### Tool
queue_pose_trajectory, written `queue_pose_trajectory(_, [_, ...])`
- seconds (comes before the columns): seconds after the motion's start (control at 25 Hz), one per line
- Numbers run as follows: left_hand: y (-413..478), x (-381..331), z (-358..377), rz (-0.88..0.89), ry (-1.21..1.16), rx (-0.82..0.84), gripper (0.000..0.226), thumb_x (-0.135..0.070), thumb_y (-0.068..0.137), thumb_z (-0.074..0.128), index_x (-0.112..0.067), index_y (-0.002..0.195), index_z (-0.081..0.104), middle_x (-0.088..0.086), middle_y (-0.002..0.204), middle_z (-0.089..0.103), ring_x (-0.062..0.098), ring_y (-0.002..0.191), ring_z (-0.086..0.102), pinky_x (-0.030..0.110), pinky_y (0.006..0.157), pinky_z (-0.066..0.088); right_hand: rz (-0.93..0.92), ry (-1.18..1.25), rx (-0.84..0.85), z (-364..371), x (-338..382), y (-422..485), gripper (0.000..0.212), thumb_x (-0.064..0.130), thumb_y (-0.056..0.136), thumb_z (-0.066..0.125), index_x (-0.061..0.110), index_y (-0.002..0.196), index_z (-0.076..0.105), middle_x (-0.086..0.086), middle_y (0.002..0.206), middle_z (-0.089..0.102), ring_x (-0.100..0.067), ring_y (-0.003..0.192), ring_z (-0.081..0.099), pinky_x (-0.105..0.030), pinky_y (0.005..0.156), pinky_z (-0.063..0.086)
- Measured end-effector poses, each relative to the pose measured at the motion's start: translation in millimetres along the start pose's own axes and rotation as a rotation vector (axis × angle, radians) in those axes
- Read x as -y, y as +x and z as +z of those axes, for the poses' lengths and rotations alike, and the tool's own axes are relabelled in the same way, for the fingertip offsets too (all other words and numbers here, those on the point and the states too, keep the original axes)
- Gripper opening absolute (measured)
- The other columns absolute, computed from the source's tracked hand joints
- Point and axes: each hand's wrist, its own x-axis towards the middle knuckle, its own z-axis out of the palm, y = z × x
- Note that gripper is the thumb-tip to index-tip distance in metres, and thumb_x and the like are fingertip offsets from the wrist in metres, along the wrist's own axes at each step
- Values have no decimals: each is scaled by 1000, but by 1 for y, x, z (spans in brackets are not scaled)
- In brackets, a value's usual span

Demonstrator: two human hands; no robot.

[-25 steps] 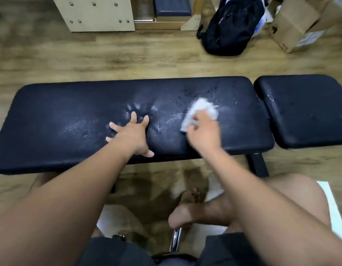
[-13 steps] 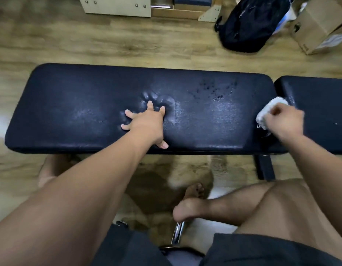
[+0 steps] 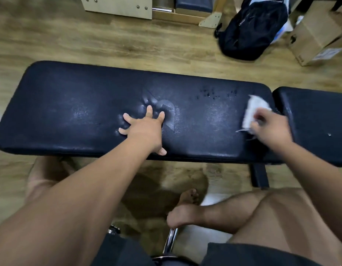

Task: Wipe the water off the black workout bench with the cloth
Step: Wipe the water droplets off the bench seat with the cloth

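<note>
a black backpack (image 3: 250,29) slumps on the wood-grain floor (image 3: 108,41). just right of the backpack stands a brown cardboard box (image 3: 317,33) with a white label. well left of the backpack is a pale wooden panel (image 3: 118,5) studded with metal bolts, and a dark cushion (image 3: 193,4) sits between them.

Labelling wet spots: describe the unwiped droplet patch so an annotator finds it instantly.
Start at the long black bench pad; near its far edge, toward the right end, lies a droplet patch, between the left hand pressing the pad's middle and the white cloth in the right hand. Unlike the smeared sheen nearer the person, it is separate dark beads.
</note>
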Motion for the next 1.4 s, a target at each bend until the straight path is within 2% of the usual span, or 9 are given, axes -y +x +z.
queue_pose_trajectory(0.16, [1, -8, -7, -2, 34, 11, 131, -46, 60, 91, -42, 153, 0, -6, 162, -11, 67, 136, 2, 80, 96, 30, 266, 49, -73, -1, 22, 35, 21, 13, 80, 54, 1, 91, 68, -20, 94, 70, -37, 90, 63, -32, 75, 47])
queue_pose_trajectory(0.36, [-2, -2, -4, 7, -10, 10, 123, -46, 59, 91, -43, 152, 10, -12, 162, -14, 64, 137, -1, 78, 98, 30, -342, 242, 172, 78, 202, 4, 15, 18, 74, 46, 15, 80, 59, -8, 84, 65, -28, 71, 55, -29, 65, 48])
queue_pose_trajectory(0.48, [-3, 2, 0, 32, 5, -12, 123, -50, 64, 87, -42, 153, 2, -12, 162, -18, 63, 139, -5, 76, 101, 29, -512, 206, 189, 64, 151, 13, 31, 39, 68, 41, 16, 81, 57, -3, 81, 64, -29, 75, 60, -38, 68, 52])
queue_pose_trajectory(0.76, [5, -12, -3, -19, -16, 18, 130, -36, 67, 89, -39, 154, -8, -4, 161, -27, 68, 135, -13, 83, 98, 21, 234, -12, -32, -5, -34, 96, 25, 28, 67, 47, 11, 78, 61, -7, 70, 69, -27, 72, 65, -25, 69, 47])
queue_pose_trajectory(0.92, [5, -12, -5, -27, -20, 33, 131, -34, 67, 89, -40, 154, -9, -5, 160, -29, 67, 135, -14, 83, 98, 21, -216, 218, -167, 40, 95, 106, 13, 11, 72, 46, 12, 65, 57, 1, 68, 55, -20, 70, 55, -26, 61, 39])
queue_pose_trajectory(1.04, [2, -9, -4, -6, -47, 35, 129, -35, 65, 90, -42, 154, -4, -8, 160, -28, 66, 136, -14, 82, 99, 22, -482, 316, 85, 73, 210, 60, 23, 4, 74, 50, 12, 90, 65, -6, 86, 62, -26, 78, 58, -29, 65, 43])
queue_pose_trajectory(1.12, [0, -7, -2, 5, -32, 25, 126, -37, 66, 89, -43, 154, -1, -9, 160, -28, 65, 137, -14, 82, 100, 22, -650, 165, 274, 76, 216, 44, 50, 13, 77, 50, 19, 126, 55, -10, 117, 63, -30, 95, 60, -34, 78, 50])
queue_pose_trajectory(1.2, [2, -6, -1, 1, -29, 25, 127, -38, 68, 88, -43, 153, -6, -9, 160, -29, 65, 137, -15, 81, 101, 22, -736, 131, 244, 61, 159, 54, 54, 25, 74, 45, 14, 126, 57, -13, 126, 60, -34, 106, 60, -38, 89, 49])
queue_pose_trajectory(1.4, [3, -11, 0, -12, -44, 29, 128, -31, 70, 87, -41, 153, -10, -6, 158, -32, 66, 135, -19, 83, 100, 18, -92, -158, 50, -2, -9, 101, 32, 28, 69, 39, 9, 83, 61, -17, 97, 63, -41, 91, 60, -38, 76, 47])
